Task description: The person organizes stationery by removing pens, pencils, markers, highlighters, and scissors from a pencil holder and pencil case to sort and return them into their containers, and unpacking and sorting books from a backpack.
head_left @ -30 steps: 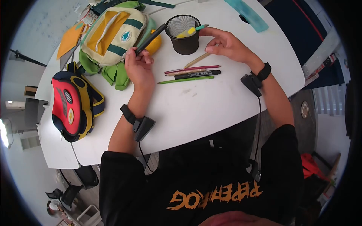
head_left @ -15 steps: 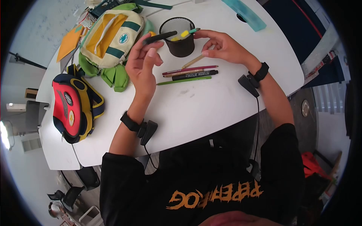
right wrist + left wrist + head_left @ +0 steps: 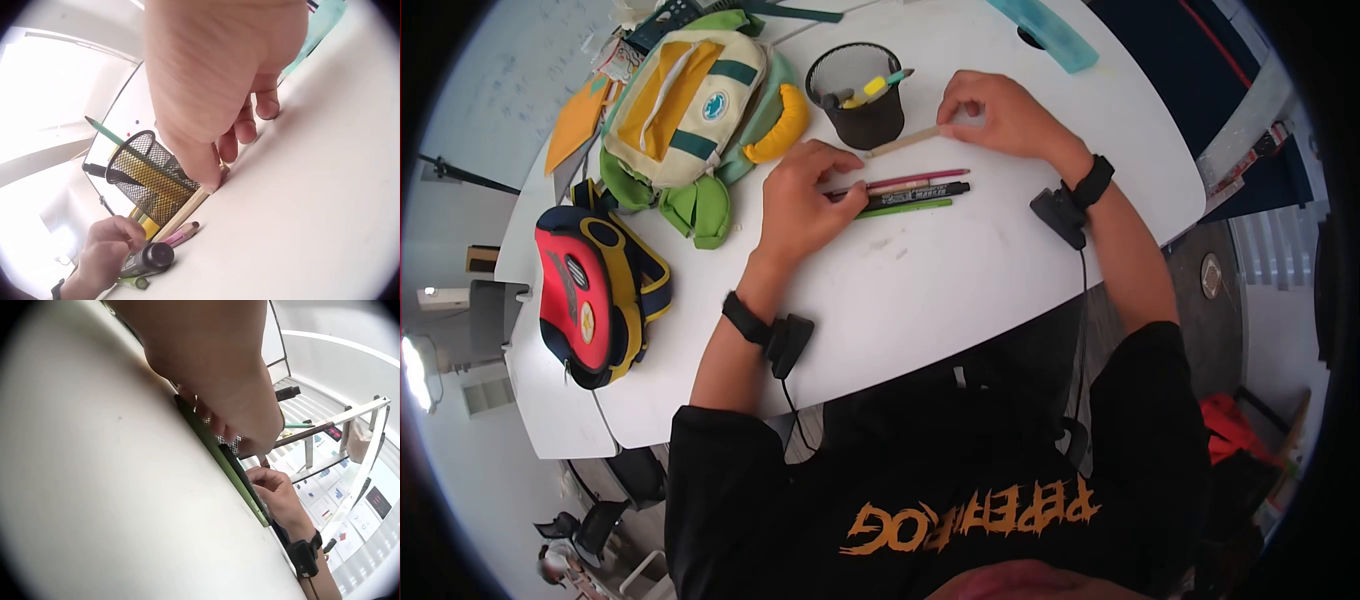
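Note:
My right hand (image 3: 998,115) pinches one end of a plain wooden pencil (image 3: 903,143) between thumb and fingers, low over the table. My left hand (image 3: 808,200) is at the left ends of a row of pens and pencils, thumb and forefinger apart around those ends. In the row lie a pink pencil (image 3: 920,179), a black permanent marker (image 3: 930,192) and a green pencil (image 3: 244,494), with another tan pencil partly hidden. Behind them stands a black mesh pen cup (image 3: 156,181) holding a yellow highlighter, a teal pencil (image 3: 103,130) and a black pen (image 3: 94,170).
A cream and green backpack (image 3: 690,110) with a yellow padded piece (image 3: 783,125) lies left of the cup. Nearer on the left is a red and navy bag (image 3: 580,290). A translucent teal box (image 3: 1050,38) lies at the table's far right.
My left hand let go of the black pen, which is now in the mesh cup, and came down to the pencil row. My right hand still pinches the wooden pencil, now turned flatter.

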Motion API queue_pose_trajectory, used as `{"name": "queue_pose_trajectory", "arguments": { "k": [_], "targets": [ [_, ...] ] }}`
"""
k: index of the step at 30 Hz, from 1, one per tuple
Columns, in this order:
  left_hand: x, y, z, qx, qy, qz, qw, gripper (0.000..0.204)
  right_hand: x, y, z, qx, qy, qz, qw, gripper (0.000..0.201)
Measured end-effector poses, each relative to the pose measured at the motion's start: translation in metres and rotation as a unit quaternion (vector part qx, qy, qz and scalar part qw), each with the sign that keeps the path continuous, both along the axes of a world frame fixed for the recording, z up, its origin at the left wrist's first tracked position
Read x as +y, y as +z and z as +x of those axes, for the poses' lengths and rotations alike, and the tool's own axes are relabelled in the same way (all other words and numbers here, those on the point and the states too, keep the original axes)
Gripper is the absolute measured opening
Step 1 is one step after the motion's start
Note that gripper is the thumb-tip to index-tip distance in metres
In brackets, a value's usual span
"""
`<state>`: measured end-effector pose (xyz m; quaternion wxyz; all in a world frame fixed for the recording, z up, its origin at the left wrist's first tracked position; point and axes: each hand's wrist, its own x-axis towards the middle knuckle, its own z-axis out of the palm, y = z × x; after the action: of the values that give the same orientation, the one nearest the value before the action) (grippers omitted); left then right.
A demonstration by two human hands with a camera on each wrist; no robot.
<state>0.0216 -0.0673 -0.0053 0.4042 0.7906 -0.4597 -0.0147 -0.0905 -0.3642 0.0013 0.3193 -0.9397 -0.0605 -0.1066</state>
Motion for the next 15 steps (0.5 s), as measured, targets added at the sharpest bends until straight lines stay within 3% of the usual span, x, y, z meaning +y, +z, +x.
{"name": "queue_pose_trajectory", "arguments": {
  "k": [3,5,6,8,9,12,15],
  "targets": [
    [0.001,0.000,-0.001,0.034,0.003,0.014,0.999,0.018,-0.002,0.004,0.000,-0.008,0.004,0.077,0.997,0.012],
    [0.000,-0.003,0.003,0.039,-0.011,0.003,0.999,0.016,-0.007,0.007,0.002,-0.027,0.031,0.223,0.974,0.013],
    [0.000,-0.004,0.004,0.046,-0.023,-0.006,0.999,0.014,-0.011,0.011,0.002,-0.027,0.032,0.222,0.974,0.013],
    [0.000,-0.006,0.006,0.050,-0.022,-0.004,0.998,0.013,-0.019,0.015,-0.002,-0.034,0.025,0.376,0.926,0.018],
    [0.001,-0.007,0.004,0.054,-0.024,-0.002,0.998,0.012,-0.020,0.013,-0.003,-0.029,0.027,0.379,0.925,0.018],
    [0.002,-0.005,0.006,0.050,-0.046,-0.007,0.998,0.015,-0.035,0.012,-0.002,-0.131,0.066,0.513,0.846,0.023],
    [0.002,-0.005,0.005,0.008,-0.049,-0.004,0.999,0.017,-0.035,0.011,-0.002,-0.182,0.035,0.536,0.824,0.025]
  ]
}}
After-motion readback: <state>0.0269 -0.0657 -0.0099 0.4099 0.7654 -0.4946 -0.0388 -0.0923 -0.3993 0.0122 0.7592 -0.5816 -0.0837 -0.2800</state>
